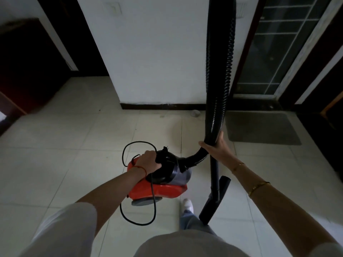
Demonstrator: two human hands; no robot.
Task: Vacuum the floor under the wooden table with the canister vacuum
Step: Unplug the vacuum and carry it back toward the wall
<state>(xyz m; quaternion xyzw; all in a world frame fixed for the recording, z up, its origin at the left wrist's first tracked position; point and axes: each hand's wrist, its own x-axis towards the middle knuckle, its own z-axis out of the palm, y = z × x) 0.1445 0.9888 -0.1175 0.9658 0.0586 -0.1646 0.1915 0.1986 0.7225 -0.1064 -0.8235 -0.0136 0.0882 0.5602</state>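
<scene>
One orange-and-black canister vacuum, ribbed black hose.

White short sleeves, red wrist string, gold bracelets.

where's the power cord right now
In the head view the cord hangs in loops left of centre, around the red vacuum that the left hand grips, above the tiled floor.
</scene>
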